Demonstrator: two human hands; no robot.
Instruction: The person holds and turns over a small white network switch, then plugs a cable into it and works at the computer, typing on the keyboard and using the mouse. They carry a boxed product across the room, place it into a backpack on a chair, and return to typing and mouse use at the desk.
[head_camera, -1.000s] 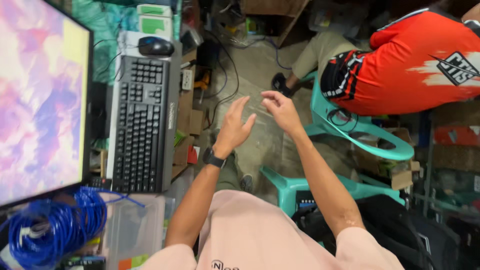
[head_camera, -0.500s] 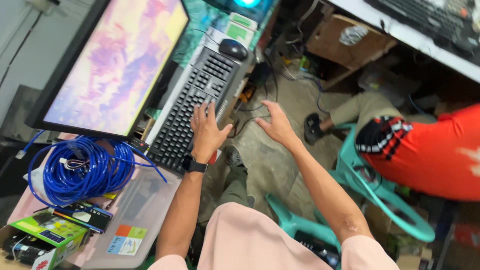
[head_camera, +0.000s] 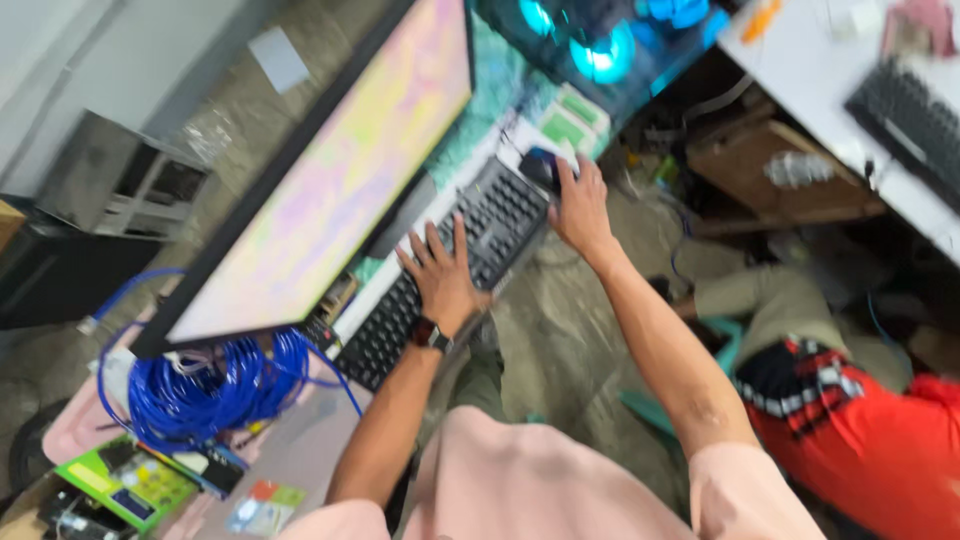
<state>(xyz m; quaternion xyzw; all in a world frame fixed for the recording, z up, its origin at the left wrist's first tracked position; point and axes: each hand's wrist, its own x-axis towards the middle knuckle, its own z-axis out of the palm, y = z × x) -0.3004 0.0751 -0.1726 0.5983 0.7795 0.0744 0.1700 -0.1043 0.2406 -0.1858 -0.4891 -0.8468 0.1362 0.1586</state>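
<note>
My left hand (head_camera: 443, 272) lies flat on the black keyboard (head_camera: 470, 245), fingers spread over the keys, a dark watch on the wrist. My right hand (head_camera: 578, 207) rests on the black mouse (head_camera: 540, 167) at the keyboard's far end, fingers curled over it. A large monitor (head_camera: 330, 195) with a pink and yellow picture stands just behind the keyboard. The view is tilted and blurred.
A coil of blue cable (head_camera: 200, 385) lies at the near left beside small green boxes (head_camera: 130, 485). A computer case with blue glowing fans (head_camera: 600, 45) stands beyond the mouse. A person in an orange shirt (head_camera: 860, 440) sits low at the right. A white table with another keyboard (head_camera: 905, 110) is at the upper right.
Both hands have moved from the air down to the desk: the left onto the keyboard, the right onto the mouse. The view has swung left and tilted.
</note>
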